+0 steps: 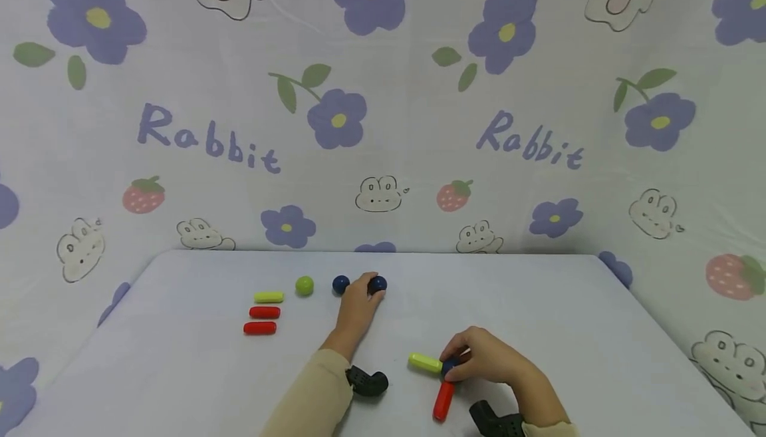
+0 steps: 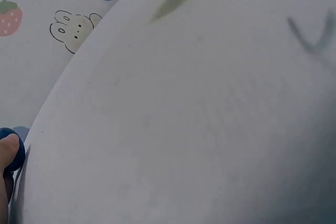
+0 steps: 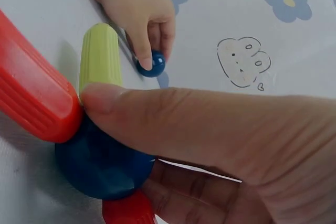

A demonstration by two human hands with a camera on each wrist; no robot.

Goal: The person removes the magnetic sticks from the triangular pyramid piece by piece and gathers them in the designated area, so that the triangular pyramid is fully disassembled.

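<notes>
At the table's far side, my left hand pinches a dark blue ball between thumb and fingers; the right wrist view also catches this ball. Closer in, my right hand grips another blue ball that has rods joined to it. A yellow-green rod points left from it and a red rod points toward me. Below the ball, the right wrist view shows part of a second red piece, mostly hidden. My thumb covers some of the held ball.
Left of my left hand lie a blue ball, a green ball, a yellow-green rod and two red rods. Black wrist cameras sit on both wrists. A patterned cloth hangs behind the white table.
</notes>
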